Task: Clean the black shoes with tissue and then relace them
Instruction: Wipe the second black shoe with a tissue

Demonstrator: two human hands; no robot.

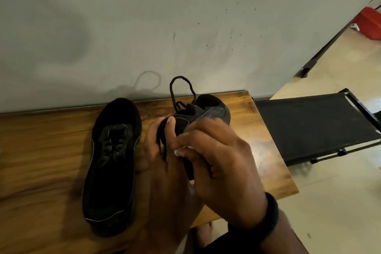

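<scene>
- Wooden table [51, 150] runs along a grey wall [123, 27] and carries both black shoes.
- Flat shoe [112, 167] lies sole-down on the left of the table, apart from both hands. Its long axis runs away from the person, and the toe seems to point at the wall with the heel at the near edge.
- Left hand [165, 163] reaches up from the near edge with its back to the camera. Its fingers are curled round the near end of the held shoe [206, 113], and one digit stands up against the upper with its nail showing.
- Lace [181, 88] rises from that shoe in a loose upright loop in front of the wall.
- Held shoe sits right of centre, tilted, its long axis slanting from the hands up and to the right, toe toward the wall at the table's far right corner.
- Tissue [182, 150] shows as a small white scrap between the two hands, against the shoe.
- Right hand [222, 161] comes in from the lower right, fingers bent and pinching the tissue; a black band [271, 210] circles the wrist.
- Black fabric frame [309, 126] stands just beside the table on the pale floor [329, 212].
- Red object [369, 24] lies far off at the upper right.
</scene>
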